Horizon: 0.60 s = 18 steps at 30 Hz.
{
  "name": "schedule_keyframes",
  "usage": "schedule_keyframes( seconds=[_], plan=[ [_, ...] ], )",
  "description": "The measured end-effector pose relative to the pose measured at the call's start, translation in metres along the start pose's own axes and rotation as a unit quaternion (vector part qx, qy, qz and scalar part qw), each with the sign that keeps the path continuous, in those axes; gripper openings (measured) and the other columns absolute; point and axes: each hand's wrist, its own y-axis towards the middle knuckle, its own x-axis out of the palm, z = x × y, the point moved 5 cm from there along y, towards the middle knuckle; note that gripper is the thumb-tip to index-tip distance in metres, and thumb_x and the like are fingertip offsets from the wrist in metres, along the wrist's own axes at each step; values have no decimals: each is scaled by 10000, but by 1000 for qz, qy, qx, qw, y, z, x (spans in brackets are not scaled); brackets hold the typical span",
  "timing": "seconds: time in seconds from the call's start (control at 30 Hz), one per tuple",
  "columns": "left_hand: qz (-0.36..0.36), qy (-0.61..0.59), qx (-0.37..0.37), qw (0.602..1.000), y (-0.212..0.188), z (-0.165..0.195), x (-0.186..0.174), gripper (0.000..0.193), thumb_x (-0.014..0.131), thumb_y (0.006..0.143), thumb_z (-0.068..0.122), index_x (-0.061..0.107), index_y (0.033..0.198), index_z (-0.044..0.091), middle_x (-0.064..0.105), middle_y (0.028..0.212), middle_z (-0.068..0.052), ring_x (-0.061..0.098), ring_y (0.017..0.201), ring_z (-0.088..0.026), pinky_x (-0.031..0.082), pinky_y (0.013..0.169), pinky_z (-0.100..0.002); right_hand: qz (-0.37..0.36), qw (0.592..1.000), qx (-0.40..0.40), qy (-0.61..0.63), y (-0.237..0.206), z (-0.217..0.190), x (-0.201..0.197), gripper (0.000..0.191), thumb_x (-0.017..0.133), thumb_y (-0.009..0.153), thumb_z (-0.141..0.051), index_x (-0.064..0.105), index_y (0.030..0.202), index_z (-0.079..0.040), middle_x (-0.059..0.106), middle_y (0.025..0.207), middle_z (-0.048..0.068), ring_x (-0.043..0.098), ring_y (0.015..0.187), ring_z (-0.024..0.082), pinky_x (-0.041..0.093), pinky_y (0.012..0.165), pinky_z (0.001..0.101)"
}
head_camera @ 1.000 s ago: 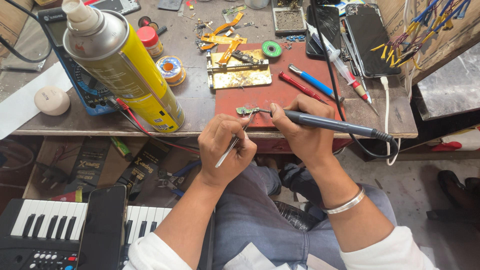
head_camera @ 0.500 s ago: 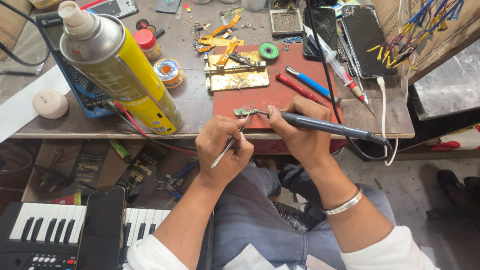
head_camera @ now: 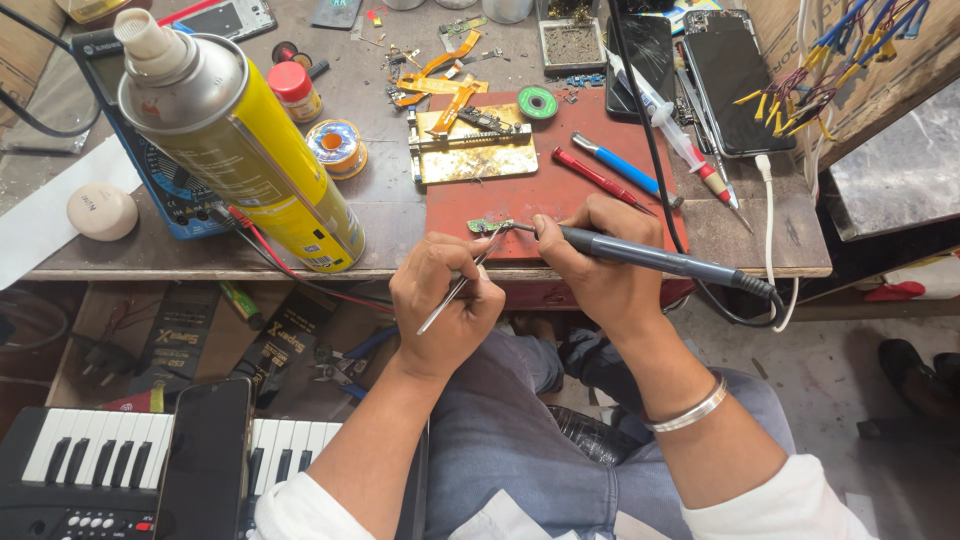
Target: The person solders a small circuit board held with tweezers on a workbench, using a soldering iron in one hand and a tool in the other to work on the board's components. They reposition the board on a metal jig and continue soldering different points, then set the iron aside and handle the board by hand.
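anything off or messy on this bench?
Yes. The tall yellow spray can stands at the bench's front edge. Orange flex cables lie scattered behind the gold fixture plate. A black cable drapes across the red mat.

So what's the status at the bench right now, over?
Left hand grips tweezers. Right hand holds soldering iron, tip at small circuit board on red mat. Nothing blocking.

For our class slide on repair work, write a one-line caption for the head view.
Left hand steadies a small circuit board with tweezers while right hand applies a soldering iron.
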Motion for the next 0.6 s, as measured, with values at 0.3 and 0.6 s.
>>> schedule_keyframes(
  seconds=[0.3,0.6],
  plan=[
    [4,-10,-13,1000,0,-1,0,275,643,779,-66,466,938,72,606,827,-90,752,898,-285,592,766,-397,8,1000,-13,3,-1,1,-1,343,806,871,-170,576,667,-18,574,578,51,507,508,130,386,500,307],
    [6,-17,-32,999,0,-1,-1,259,636,786,-71,485,946,65,658,873,-118,746,858,-281,599,753,-384,11,1000,-23,4,-3,1,-1,341,799,872,-180,577,667,-23,574,591,48,518,517,133,397,518,308]
  ],
)
